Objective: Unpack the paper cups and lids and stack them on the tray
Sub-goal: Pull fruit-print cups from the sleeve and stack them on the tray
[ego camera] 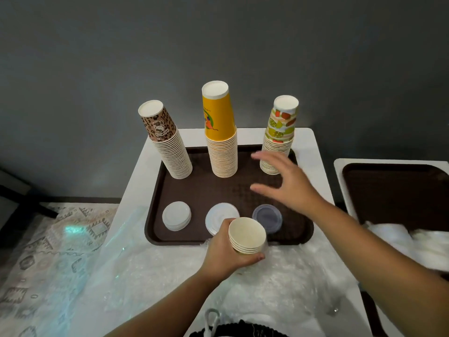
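Gripping a short nest of cream paper cups point(246, 235) with mouths up, the left hand point(228, 254) curls its fingers and thumb round their sides just above the near rim of the brown tray point(155, 190). Nearest of all, crinkled clear plastic wrapping point(150, 271) lies over the white table point(131, 190) in front of the tray. On the tray's near half sit three low piles of lids: a white pile point(176, 216) at left, a second white pile point(220, 216) in the middle, partly hidden behind the held cups, and a grey pile point(266, 216) at right. Farther in, the right hand point(291, 183) hangs blurred above the tray, fingers straight and spread, holding nothing. Along the far edge stand three tall stacks of upturned cups: a leopard-print stack point(167, 144) at left, a yellow stack point(221, 132) in the middle, and a fruit-print stack point(279, 135) at right. Off to the right, a second brown tray point(393, 190) rests on another white surface, well apart.
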